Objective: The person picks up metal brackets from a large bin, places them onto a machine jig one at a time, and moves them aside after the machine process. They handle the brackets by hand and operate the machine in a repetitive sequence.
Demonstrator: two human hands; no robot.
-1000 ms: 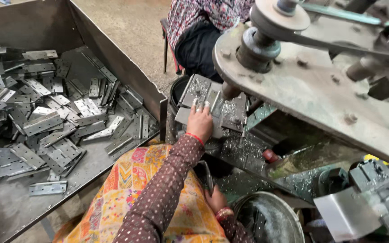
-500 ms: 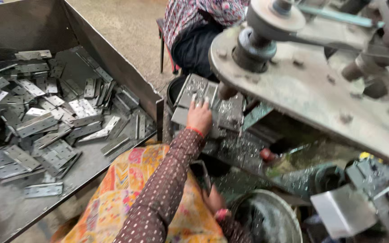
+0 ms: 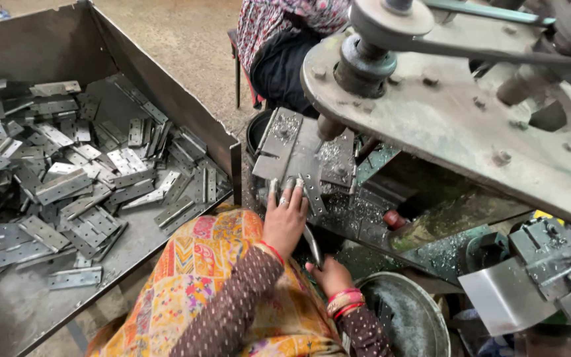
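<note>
Head view: left hand [image 3: 285, 221] presses flat on hinge plate [image 3: 312, 192], lengthwise away; right hand [image 3: 330, 272] grips rod [image 3: 312, 244].

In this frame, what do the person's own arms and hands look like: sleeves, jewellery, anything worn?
Both arms wear dark brown sleeves with small pale dots, reaching the wrists. The left hand has a ring on one finger and a thin red band at the wrist. The right hand has several bangles at the wrist, red and gold-toned. No gloves on either. A patterned orange and yellow garment lies below the arms.
</note>
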